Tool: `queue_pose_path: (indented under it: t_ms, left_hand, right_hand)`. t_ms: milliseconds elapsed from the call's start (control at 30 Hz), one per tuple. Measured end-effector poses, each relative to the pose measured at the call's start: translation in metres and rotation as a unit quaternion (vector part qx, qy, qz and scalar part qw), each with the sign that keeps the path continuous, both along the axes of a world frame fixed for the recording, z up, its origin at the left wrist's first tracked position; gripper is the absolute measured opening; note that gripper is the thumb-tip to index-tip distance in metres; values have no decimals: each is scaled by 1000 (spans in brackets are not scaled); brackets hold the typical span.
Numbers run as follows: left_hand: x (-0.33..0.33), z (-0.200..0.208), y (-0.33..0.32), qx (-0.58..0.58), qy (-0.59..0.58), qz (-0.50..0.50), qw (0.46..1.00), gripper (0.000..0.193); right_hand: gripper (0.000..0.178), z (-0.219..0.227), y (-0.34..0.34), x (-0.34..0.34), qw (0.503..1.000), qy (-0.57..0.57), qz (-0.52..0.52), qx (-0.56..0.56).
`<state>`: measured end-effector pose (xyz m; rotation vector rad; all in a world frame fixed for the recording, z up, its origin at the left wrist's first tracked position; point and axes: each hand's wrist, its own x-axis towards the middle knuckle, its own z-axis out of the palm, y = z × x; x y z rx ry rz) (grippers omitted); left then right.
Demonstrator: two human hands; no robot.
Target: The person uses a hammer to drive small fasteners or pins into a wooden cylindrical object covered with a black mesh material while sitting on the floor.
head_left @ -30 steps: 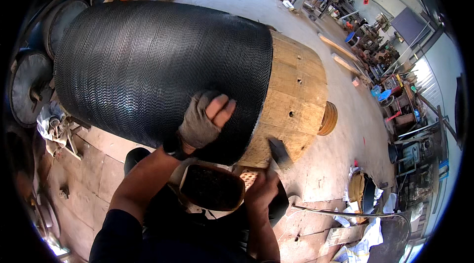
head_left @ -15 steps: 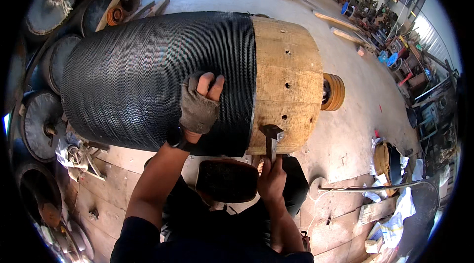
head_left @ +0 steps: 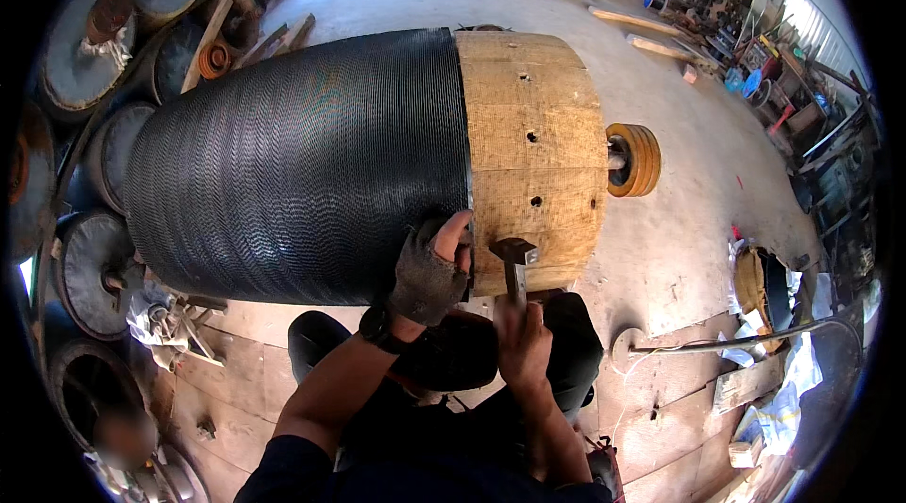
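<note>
A hammer (head_left: 515, 278) is clamped by the right hand (head_left: 526, 352), five o'clock; black sheeting (head_left: 302, 173) is touched by the left hand (head_left: 427, 276), seven o'clock, grip unclear.

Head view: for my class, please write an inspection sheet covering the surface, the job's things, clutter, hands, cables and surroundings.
Surface: floor pale, with brown boards near the person.
Job's things: wooden cylinder, mostly wrapped in a ridged black covering, right end bare; yellow grooved pulley beyond that end; hammer.
Clutter: crumpled white sheets at lower right; planks farther off.
Hands: left hand, in a fingerless glove, bent at the covering's edge, anything pinched unclear; right hand, bare, grips the hammer, its head over bare wood, contact unclear.
Cables: thin pale cord beside a metal rod.
Surroundings: round-ended rollers at left; machinery at upper right.
</note>
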<state>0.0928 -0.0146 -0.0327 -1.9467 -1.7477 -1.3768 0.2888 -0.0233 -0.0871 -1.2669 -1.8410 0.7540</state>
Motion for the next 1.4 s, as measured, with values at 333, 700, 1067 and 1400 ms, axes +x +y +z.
queue_pose_path:
  t_ms: [333,700,1067,1400]
  left_hand:
    - [10,19,13,-51,37,35,997,59]
    - [15,9,22,-14,63,65,996,69]
    - [33,-39,-70,-139,103,-25,985,57]
    - [58,-90,-83,-159,82,-130,975,17]
  right_hand:
    - [18,12,0,-3,1000,14,20,-9]
    - [18,18,2,-7,999,-5,24,44]
    - [17,9,1,-5,988,-37,3,153]
    - [23,1,10,-13,988,-85,40,125]
